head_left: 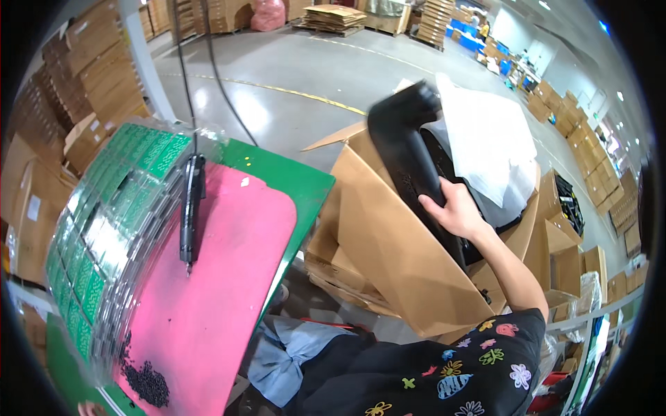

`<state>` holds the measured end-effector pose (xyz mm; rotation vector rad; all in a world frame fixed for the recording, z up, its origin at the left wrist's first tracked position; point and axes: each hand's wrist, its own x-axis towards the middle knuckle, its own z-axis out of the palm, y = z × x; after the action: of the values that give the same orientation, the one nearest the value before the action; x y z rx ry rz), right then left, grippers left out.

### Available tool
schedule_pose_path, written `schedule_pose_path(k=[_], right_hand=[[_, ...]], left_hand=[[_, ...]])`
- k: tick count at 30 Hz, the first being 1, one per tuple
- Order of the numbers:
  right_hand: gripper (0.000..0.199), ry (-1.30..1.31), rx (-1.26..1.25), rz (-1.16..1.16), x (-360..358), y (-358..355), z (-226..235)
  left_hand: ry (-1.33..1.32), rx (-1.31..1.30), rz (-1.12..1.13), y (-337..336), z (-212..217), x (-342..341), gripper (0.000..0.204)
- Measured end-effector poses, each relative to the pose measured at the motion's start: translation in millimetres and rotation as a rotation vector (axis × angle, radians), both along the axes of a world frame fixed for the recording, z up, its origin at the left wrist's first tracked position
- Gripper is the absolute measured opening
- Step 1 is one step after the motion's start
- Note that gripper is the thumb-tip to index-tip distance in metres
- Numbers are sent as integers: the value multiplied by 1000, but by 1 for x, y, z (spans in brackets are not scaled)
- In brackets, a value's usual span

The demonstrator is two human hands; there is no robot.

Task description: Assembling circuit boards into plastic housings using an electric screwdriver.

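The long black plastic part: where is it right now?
In the head view, the long black plastic part is right of centre, gripped by the right hand, sticking up out of the open brown cardboard box beside the white plastic sheet.

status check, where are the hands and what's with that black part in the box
Right hand gripping long black plastic part, tilted half out of open cardboard box. Left hand not in view. White sheet lies behind the part.

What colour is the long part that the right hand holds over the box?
Black part, seen in the head view.
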<state>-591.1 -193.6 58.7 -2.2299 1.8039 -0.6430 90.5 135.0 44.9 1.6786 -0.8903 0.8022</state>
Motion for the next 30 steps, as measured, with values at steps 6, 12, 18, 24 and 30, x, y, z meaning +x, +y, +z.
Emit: schedule_pose_path(k=[6, 12, 18, 24, 30], right_hand=[[23, 284, -333, 932, 119, -2, 9], [21, 521, -297, 1379, 220, 7, -24], [31, 94, -845, 1543, 385, 14, 119], [41, -557, -1135, 1230, 548, 24, 347], [36, -681, -1273, 1100, 717, 0, 447]], left_hand=[[406, 260, -573, -78, 12, -82, 15], [255, 721, -830, -158, 1, -134, 46], [357, 815, -644, -135, -33, -104, 30], [360, 639, -498, -128, -35, -106, 25], [334, 562, -527, -136, -59, -91, 25]])
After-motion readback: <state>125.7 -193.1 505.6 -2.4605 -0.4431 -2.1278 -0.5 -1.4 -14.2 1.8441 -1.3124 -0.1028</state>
